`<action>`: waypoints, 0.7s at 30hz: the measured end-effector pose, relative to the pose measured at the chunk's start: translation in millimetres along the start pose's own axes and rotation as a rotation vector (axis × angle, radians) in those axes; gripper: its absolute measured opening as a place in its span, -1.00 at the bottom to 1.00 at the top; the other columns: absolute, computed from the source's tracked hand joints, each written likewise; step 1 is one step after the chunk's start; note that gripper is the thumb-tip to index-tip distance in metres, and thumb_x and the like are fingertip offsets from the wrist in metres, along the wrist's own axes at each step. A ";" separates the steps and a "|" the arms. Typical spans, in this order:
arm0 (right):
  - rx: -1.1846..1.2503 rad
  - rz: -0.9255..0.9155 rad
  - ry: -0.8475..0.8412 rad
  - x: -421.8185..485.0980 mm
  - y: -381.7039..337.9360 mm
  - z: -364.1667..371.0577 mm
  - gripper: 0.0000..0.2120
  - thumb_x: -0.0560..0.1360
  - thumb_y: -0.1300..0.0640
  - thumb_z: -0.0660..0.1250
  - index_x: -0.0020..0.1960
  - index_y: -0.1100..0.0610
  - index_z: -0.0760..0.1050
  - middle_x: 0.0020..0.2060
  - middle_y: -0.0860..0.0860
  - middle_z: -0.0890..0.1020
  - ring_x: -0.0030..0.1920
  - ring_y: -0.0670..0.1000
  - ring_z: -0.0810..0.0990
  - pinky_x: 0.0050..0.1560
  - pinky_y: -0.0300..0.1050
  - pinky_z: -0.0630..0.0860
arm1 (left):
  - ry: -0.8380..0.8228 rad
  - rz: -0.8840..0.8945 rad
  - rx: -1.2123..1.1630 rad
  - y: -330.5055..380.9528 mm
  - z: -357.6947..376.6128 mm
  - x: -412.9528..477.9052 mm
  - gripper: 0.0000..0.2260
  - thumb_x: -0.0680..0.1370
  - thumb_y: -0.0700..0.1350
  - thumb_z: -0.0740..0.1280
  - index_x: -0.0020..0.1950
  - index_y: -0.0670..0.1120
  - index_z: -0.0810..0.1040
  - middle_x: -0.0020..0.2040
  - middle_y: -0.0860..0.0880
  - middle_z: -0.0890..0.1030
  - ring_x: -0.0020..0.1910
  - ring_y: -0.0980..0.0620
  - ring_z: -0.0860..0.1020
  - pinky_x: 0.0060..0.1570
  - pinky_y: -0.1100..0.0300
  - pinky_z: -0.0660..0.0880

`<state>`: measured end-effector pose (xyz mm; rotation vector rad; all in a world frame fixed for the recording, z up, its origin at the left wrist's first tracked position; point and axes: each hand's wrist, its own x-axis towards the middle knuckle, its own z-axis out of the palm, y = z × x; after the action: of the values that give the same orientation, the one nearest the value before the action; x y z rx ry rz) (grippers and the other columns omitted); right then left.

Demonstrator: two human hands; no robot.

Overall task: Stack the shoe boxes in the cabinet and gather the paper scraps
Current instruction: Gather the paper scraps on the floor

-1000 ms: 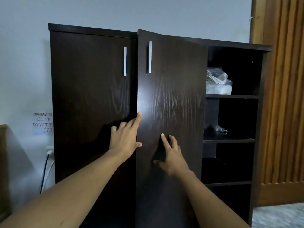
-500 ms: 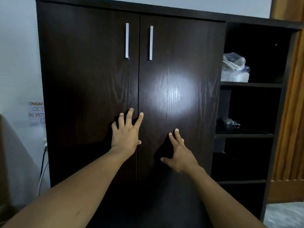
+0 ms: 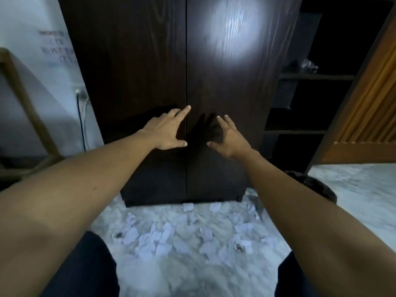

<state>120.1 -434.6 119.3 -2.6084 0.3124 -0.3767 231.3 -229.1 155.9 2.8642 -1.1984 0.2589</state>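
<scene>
While both doors of the dark cabinet (image 3: 225, 103) sit flush & closed, the open shelves (image 3: 317, 77) on its rt side show one small clear plastic item (image 3: 309, 64), too blurred to ID. Marbled grey floor (image 3: 364, 189) in front, w/ white paper scraps (image 3: 162, 236) strewn from the cabinet base toward the person's legs. White wall (image 3: 25, 22) w/ a printed notice (image 3: 56, 48) at left, slatted wood panel (image 3: 368, 99) at rt. Left hand (image 3: 169, 131), fingers spread, on the left door by the seam; right hand (image 3: 229, 138), fingers apart & holding nothing, at the right door, contact unclear.
</scene>
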 end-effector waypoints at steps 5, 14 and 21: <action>0.039 0.092 -0.164 -86.1 28.9 72.2 -0.10 0.53 -0.10 0.43 0.65 0.01 -0.07 0.64 -0.02 -0.12 0.56 0.09 0.21 0.46 -0.04 0.30 | -0.250 -0.083 -0.161 8.8 105.3 -94.9 0.09 0.42 0.24 0.48 0.58 0.18 -0.35 0.62 -0.02 0.04 0.49 -0.16 0.29 0.32 -0.15 0.42; 0.093 0.274 -0.347 -219.1 78.9 208.5 -0.13 0.54 -0.14 0.39 0.64 0.06 -0.04 0.63 0.02 -0.06 0.57 0.11 0.21 0.45 0.01 0.29 | -0.486 -0.229 -0.431 37.8 257.9 -233.7 0.07 0.44 0.25 0.46 0.61 0.10 -0.31 0.63 -0.07 0.06 0.54 -0.16 0.24 0.37 -0.12 0.36; 0.094 0.355 -0.489 -257.9 117.4 289.6 -0.13 0.56 -0.20 0.33 0.64 0.03 -0.09 0.63 0.03 -0.06 0.59 0.12 0.14 0.44 0.07 0.32 | -0.550 -0.409 -0.483 21.4 338.0 -263.3 -0.02 0.50 0.28 0.38 0.63 0.05 -0.24 0.64 -0.08 0.04 0.56 -0.18 0.17 0.41 -0.18 0.30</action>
<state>-47.1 -337.6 -236.8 -2.3892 0.5529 0.3547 82.6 -88.3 -221.0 2.7002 -0.5539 -0.7573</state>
